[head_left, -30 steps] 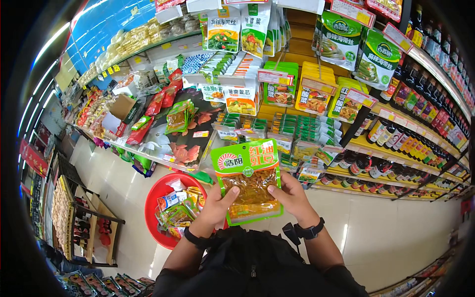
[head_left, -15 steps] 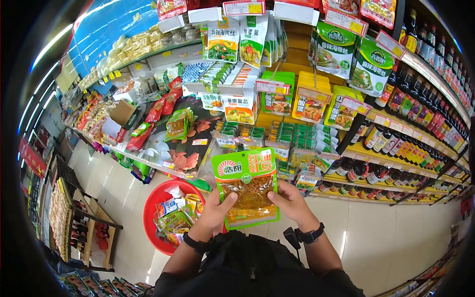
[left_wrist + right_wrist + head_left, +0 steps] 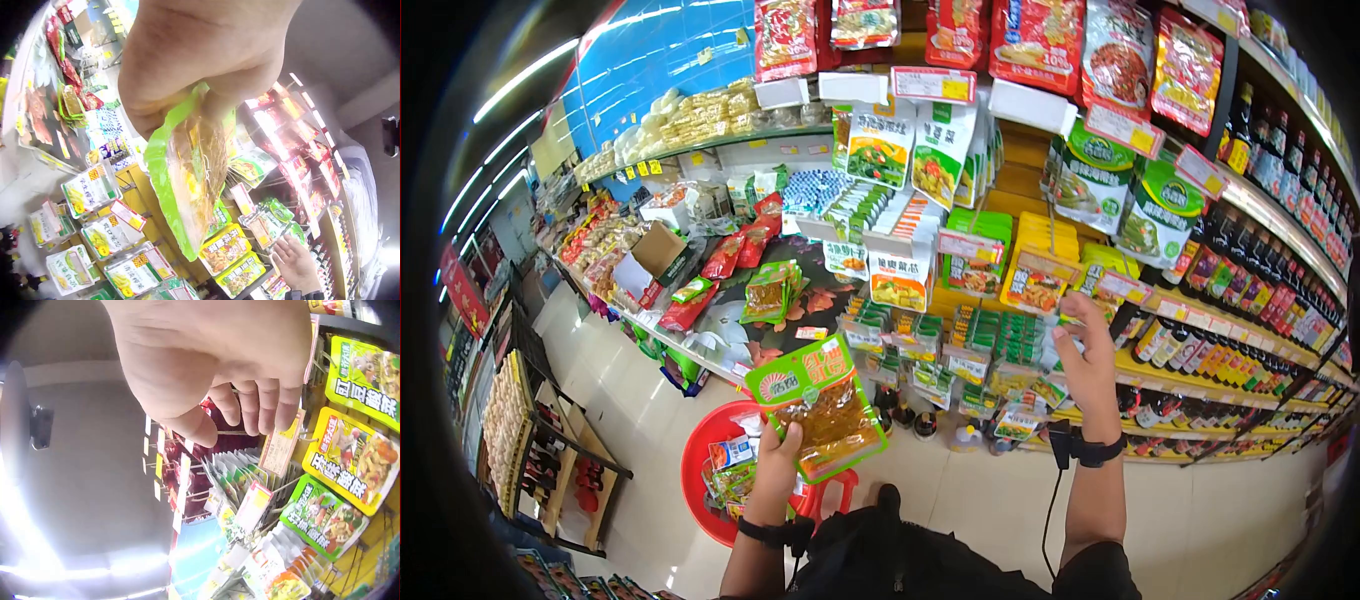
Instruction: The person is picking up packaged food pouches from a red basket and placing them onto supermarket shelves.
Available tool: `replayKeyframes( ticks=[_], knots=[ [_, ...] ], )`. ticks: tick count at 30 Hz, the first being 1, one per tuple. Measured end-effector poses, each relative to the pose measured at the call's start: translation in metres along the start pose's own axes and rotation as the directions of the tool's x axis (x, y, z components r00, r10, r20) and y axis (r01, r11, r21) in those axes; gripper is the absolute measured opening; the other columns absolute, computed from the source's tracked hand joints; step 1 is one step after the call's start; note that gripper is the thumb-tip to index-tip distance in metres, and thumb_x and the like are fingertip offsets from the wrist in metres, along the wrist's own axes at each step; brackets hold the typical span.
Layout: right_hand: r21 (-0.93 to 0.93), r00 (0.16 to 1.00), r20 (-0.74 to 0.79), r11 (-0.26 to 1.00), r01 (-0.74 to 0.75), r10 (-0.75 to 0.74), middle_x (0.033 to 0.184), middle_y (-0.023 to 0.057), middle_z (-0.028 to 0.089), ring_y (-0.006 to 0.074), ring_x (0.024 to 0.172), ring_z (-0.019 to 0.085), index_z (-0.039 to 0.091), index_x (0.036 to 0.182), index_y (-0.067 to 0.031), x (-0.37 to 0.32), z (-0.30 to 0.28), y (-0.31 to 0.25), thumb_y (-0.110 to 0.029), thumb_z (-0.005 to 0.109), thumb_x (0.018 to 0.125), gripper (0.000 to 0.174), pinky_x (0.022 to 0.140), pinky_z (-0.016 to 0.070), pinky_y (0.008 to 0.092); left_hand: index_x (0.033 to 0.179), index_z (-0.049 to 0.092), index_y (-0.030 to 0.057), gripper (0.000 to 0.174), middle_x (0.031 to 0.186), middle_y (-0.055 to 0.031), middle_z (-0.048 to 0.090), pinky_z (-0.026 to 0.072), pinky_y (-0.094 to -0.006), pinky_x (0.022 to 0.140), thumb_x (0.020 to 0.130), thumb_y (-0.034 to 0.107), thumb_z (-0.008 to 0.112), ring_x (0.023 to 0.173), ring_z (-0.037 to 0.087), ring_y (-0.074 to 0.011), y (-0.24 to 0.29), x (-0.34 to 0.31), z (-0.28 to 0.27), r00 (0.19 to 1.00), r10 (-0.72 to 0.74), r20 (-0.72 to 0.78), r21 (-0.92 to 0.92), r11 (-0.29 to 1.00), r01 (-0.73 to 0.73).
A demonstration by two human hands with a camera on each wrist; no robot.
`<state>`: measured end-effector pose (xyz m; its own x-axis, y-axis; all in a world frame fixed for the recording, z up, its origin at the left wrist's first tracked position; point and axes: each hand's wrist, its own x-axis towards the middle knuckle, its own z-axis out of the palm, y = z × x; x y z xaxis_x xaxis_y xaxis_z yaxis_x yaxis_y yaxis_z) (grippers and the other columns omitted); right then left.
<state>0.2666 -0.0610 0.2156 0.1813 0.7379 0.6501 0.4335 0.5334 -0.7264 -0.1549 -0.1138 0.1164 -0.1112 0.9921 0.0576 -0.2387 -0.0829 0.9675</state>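
Green pkt [image 3: 830, 412]: side edge pinched in L grip [image 3: 776, 462].

The head view faces forward and down from above; close wrist views look past fingers [image 3: 269, 405] toward shared yellow packets [image 3: 350, 460].

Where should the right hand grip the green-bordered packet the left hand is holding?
Probably pinch the right green border of the packet, the right hand coming from the right: the packet is flattish and tilted, the left hand holds its lower left side, and that opposite border looks free.
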Motion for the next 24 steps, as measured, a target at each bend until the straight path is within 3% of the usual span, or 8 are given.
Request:
replayKeyframes(
  ticks=[3, 6, 10, 13, 14, 18, 22, 24],
  knots=[
    [-0.238, 0.997, -0.043, 0.970, 0.054, -0.066, 0.122, 0.0146, 0.058, 0.0263, 0.117, 0.055, 0.052, 0.131, -0.0018, 0.024, 0.002, -0.012, -0.004, 0.064, 0.088, 0.046, 0.096, 0.0443, 0.0376, 0.136, 0.047, -0.0009, 0.036, 0.129, -0.0079, 0.057, 0.0421, -0.0362, 0.103, 0.100, 0.007, 0.048, 0.116, 0.055, -0.0190, -0.008, 0.005, -0.020, 0.999, 0.013, -0.037, 0.005, 1.000, -0.013],
    [-0.304, 0.996, -0.034, 0.950, 0.072, -0.086, 0.131, 0.0130, 0.055, 0.0251, 0.122, 0.053, 0.050, 0.137, -0.0043, 0.040, 0.001, -0.003, -0.003, 0.063, 0.088, 0.050, 0.100, 0.0433, 0.0374, 0.135, 0.047, -0.0022, 0.036, 0.129, -0.0102, 0.057, 0.0422, -0.0374, 0.103, 0.100, 0.008, 0.048, 0.116, 0.055, -0.0207, -0.007, 0.012, -0.029, 0.998, 0.004, -0.063, -0.045, 0.999, -0.007],
    [-0.345, 0.986, -0.067, 0.931, 0.122, -0.154, 0.120, 0.0187, 0.057, 0.0343, 0.115, 0.054, 0.052, 0.130, 0.0002, 0.060, 0.007, 0.000, -0.002, 0.065, 0.084, 0.047, 0.096, 0.0441, 0.0415, 0.131, 0.051, -0.0015, 0.033, 0.123, -0.0092, 0.060, 0.0438, -0.0358, 0.100, 0.101, 0.010, 0.049, 0.111, 0.057, -0.0192, -0.009, 0.036, -0.041, 0.994, 0.040, -0.103, -0.031, 0.999, -0.044],
    [-0.580, 0.977, -0.059, 0.803, 0.135, -0.207, 0.119, 0.0208, 0.057, 0.0384, 0.114, 0.053, 0.052, 0.130, -0.0001, 0.077, 0.016, -0.005, -0.004, 0.067, 0.082, 0.050, 0.097, 0.0435, 0.0444, 0.129, 0.053, -0.0009, 0.031, 0.120, -0.0078, 0.061, 0.0450, -0.0340, 0.097, 0.101, 0.011, 0.050, 0.107, 0.058, -0.0169, -0.011, 0.058, -0.051, 0.989, 0.008, -0.149, 0.062, 0.998, 0.001],
    [-0.651, 0.960, -0.044, 0.737, 0.181, -0.276, 0.117, 0.0204, 0.057, 0.0404, 0.108, 0.053, 0.054, 0.128, -0.0018, 0.081, 0.020, -0.004, -0.007, 0.068, 0.080, 0.051, 0.093, 0.0440, 0.0455, 0.128, 0.053, -0.0005, 0.030, 0.119, -0.0068, 0.062, 0.0457, -0.0327, 0.095, 0.101, 0.012, 0.050, 0.106, 0.058, -0.0154, -0.015, 0.069, -0.053, 0.990, 0.022, -0.138, 0.014, 1.000, -0.020],
    [-0.821, 0.974, 0.046, 0.547, 0.164, -0.222, 0.106, 0.0141, 0.060, 0.0371, 0.096, 0.054, 0.060, 0.121, -0.0065, 0.092, 0.036, 0.003, -0.014, 0.069, 0.079, 0.043, 0.081, 0.0434, 0.0462, 0.130, 0.052, -0.0005, 0.032, 0.122, -0.0074, 0.061, 0.0448, -0.0335, 0.098, 0.101, 0.013, 0.052, 0.109, 0.058, -0.0164, -0.025, 0.108, -0.053, 0.990, 0.042, -0.132, -0.099, 0.994, -0.056],
    [-0.749, 0.989, 0.033, 0.652, 0.118, -0.142, 0.096, 0.0121, 0.064, 0.0358, 0.091, 0.054, 0.068, 0.107, -0.0082, 0.097, 0.049, -0.002, -0.019, 0.069, 0.080, 0.029, 0.082, 0.0424, 0.0463, 0.133, 0.049, -0.0007, 0.035, 0.126, -0.0068, 0.058, 0.0428, -0.0339, 0.101, 0.101, 0.012, 0.052, 0.114, 0.055, -0.0176, -0.024, 0.146, -0.052, 0.987, -0.003, -0.158, -0.054, 0.999, -0.006],
    [-0.756, 0.992, 0.029, 0.646, 0.101, -0.120, 0.096, 0.0123, 0.064, 0.0355, 0.090, 0.054, 0.068, 0.107, -0.0075, 0.096, 0.049, 0.000, -0.020, 0.069, 0.080, 0.029, 0.081, 0.0424, 0.0458, 0.134, 0.049, -0.0007, 0.035, 0.126, -0.0064, 0.058, 0.0422, -0.0336, 0.101, 0.101, 0.012, 0.052, 0.114, 0.055, -0.0178, -0.033, 0.167, -0.054, 0.989, 0.056, -0.135, -0.112, 0.991, -0.071]
  ],
)
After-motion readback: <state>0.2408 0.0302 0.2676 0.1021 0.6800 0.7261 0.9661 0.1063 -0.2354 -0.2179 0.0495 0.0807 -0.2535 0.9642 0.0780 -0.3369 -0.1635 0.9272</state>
